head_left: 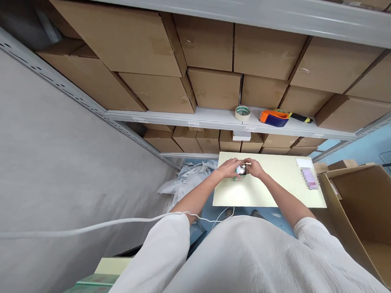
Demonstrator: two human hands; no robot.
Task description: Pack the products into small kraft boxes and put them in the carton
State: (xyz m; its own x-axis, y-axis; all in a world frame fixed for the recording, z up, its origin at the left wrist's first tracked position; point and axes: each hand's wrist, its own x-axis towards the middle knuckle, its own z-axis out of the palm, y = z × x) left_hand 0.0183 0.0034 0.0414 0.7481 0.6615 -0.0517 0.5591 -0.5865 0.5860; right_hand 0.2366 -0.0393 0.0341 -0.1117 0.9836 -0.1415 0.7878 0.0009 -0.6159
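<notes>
A small green box (pixel 239 177) stands near the back left of the pale yellow table (pixel 265 193). Its top shows a white and dark round item (pixel 241 168), too small to name. My left hand (pixel 229 168) is wrapped round the left side of the box. At the right of its top, my right hand (pixel 254 168) has its fingers closed by the round item; what they pinch is too small to make out.
Shelves (pixel 170 119) of cardboard boxes rise behind the table. Tape (pixel 242 113) and an orange-blue tool (pixel 274 117) lie on one. A large open carton (pixel 350 218) stands right, plastic bags (pixel 193 181) left. A white cable (pixel 111 223) crosses my left arm.
</notes>
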